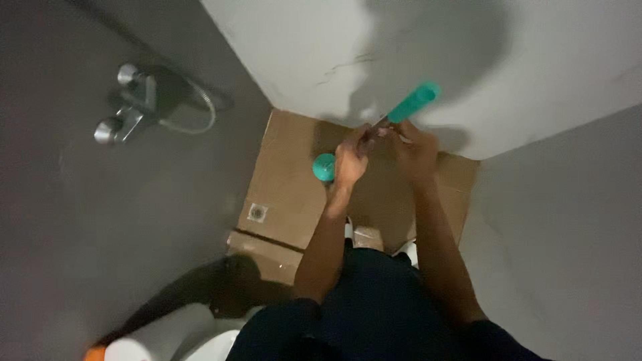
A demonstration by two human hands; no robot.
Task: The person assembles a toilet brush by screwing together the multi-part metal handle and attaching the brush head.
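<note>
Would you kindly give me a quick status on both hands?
Left hand and right hand together, gripping teal plastic tube. Round teal cap beside left hand, over brown floor. Nothing blocking.

The hands (384,150) meet above the floor (287,180); the drain (257,212) lies to their left, the tap (127,107) further left on the wall, apparently.

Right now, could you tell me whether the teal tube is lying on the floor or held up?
Held up: both hands, left hand and right hand, hold the teal tube above the floor.
</note>
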